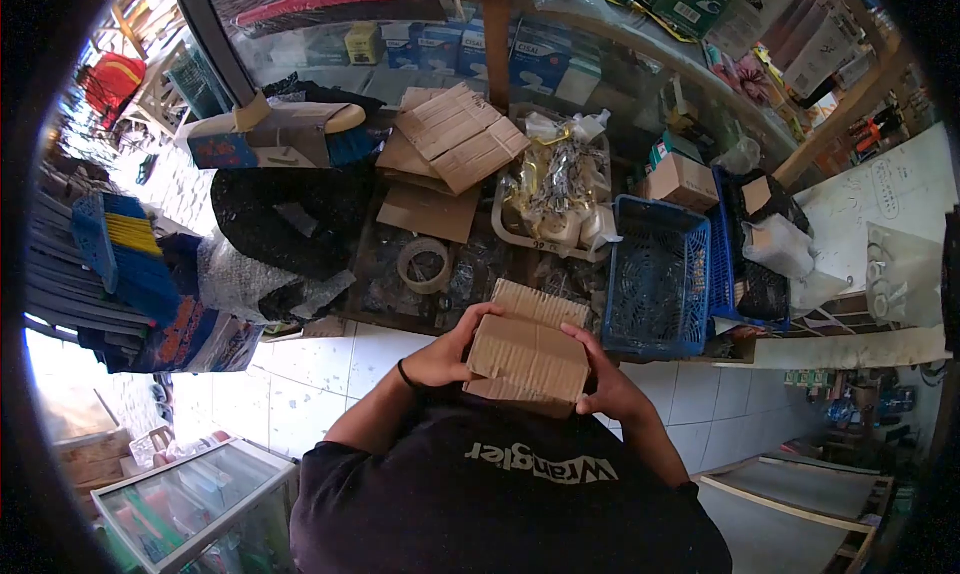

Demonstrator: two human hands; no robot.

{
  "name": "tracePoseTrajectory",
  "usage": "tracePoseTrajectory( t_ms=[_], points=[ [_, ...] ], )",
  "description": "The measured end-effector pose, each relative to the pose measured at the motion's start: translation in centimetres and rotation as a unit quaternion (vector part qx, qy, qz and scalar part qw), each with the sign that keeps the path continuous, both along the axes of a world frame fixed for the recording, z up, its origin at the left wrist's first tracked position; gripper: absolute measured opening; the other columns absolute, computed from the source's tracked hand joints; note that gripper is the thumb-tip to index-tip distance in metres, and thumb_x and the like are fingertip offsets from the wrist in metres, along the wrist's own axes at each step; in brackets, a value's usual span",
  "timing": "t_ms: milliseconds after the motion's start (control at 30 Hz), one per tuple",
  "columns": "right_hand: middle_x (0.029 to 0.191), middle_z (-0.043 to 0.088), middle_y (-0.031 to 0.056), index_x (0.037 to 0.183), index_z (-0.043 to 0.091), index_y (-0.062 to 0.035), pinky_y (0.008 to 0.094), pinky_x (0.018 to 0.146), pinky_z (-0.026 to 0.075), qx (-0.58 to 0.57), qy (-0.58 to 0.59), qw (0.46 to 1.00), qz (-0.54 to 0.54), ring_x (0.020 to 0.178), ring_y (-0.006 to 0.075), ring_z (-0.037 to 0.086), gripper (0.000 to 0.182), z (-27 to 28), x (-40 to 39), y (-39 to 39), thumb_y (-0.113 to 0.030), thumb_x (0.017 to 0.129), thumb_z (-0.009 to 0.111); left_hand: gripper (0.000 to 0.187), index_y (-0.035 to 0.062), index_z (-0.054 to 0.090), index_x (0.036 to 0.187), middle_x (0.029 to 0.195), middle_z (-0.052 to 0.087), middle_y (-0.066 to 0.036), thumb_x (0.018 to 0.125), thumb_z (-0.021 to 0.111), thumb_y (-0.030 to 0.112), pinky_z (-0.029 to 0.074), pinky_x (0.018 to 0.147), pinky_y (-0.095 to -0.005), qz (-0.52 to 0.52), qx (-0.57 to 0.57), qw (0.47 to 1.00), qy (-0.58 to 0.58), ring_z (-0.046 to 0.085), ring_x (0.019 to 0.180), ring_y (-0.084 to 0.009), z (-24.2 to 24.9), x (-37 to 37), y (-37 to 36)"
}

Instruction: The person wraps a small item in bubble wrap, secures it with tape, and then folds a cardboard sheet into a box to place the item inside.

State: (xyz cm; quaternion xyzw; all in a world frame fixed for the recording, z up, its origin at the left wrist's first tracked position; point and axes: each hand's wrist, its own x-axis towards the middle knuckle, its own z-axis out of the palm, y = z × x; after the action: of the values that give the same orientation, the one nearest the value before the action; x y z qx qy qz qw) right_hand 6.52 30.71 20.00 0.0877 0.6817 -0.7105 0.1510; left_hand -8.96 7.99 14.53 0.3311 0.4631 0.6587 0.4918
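Observation:
A brown cardboard box with corrugated pieces is held close in front of my chest, between both hands. My left hand, with a black band at the wrist, wraps round its left side. On the right side, my right hand grips it with the fingers on the upper edge and the thumb lower down. A ribbed cardboard flap stands out at the box's far edge. What is inside the box cannot be seen.
Beyond the box, a tape roll lies on the counter, with flat cardboard pieces behind it. A white basket holds plastic-wrapped items. A blue basket stands to its right. Bubble wrap lies at the left.

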Motion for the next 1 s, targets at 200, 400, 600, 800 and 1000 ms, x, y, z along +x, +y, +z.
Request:
tracePoseTrajectory(
  t_ms=[200, 400, 600, 800, 1000],
  points=[
    [0.131, 0.031, 0.0152, 0.136, 0.024, -0.0121, 0.0444, 0.103, 0.025, -0.037, -0.036, 0.996, -0.072, 0.125, 0.0306, 0.028, 0.095, 0.8, 0.0, -1.2, -0.026, 0.058, 0.077, 0.093, 0.0065, 0.014, 0.134, 0.13, 0.031, -0.011, 0.068, 0.077, 0.027, 0.026, 0.102, -0.0346, 0.013, 0.034, 0.999, 0.027, 0.03, 0.123, -0.0215, -0.3, 0.1, 0.5],
    [0.129, 0.032, 0.0144, 0.135, 0.025, -0.0125, 0.0439, 0.102, 0.026, -0.044, -0.021, 0.994, -0.096, 0.124, 0.0303, 0.03, 0.085, 0.0, 0.1, -1.5, -0.021, 0.063, 0.07, 0.104, 0.008, 0.006, 0.138, 0.139, 0.016, -0.015, 0.068, 0.072, 0.047, 0.021, 0.105, -0.0434, -0.031, -0.001, 0.999, 0.033, 0.017, 0.131, -0.029, 0.6, -0.4, 0.4],
    [0.131, 0.026, 0.0133, 0.135, 0.025, -0.0138, 0.0447, 0.103, 0.025, 0.023, 0.029, 0.996, -0.075, 0.124, 0.0316, 0.029, 0.086, -1.5, 0.2, -1.2, -0.025, 0.063, 0.07, 0.09, 0.0032, 0.011, 0.137, 0.139, 0.018, -0.02, 0.077, 0.064, 0.043, 0.015, 0.107, -0.0416, 0.106, 0.009, 0.978, 0.177, 0.007, 0.134, -0.0311, -0.9, 0.2, 1.4],
    [0.13, 0.033, 0.0122, 0.136, 0.025, -0.0087, 0.0383, 0.102, 0.025, 0.118, 0.07, 0.987, -0.084, 0.124, 0.026, 0.031, 0.085, -1.3, 0.6, -1.5, -0.024, 0.064, 0.067, 0.087, 0.0005, 0.014, 0.136, 0.137, 0.021, -0.018, 0.078, 0.064, 0.042, 0.021, 0.105, -0.0372, -0.001, -0.016, 0.999, 0.047, 0.021, 0.129, -0.0279, 0.6, 0.1, 1.3],
    [0.132, 0.033, 0.0204, 0.134, 0.027, -0.0115, 0.0442, 0.099, 0.032, 0.096, -0.002, 0.992, -0.079, 0.121, 0.0333, 0.037, 0.08, -1.8, 1.6, -0.7, -0.031, 0.068, 0.069, 0.086, -0.0003, 0.015, 0.135, 0.132, 0.029, -0.019, 0.079, 0.06, 0.047, 0.028, 0.102, -0.0398, 0.012, -0.101, 0.991, 0.084, 0.029, 0.125, -0.0299, -1.2, 0.8, 1.3]
  ],
)
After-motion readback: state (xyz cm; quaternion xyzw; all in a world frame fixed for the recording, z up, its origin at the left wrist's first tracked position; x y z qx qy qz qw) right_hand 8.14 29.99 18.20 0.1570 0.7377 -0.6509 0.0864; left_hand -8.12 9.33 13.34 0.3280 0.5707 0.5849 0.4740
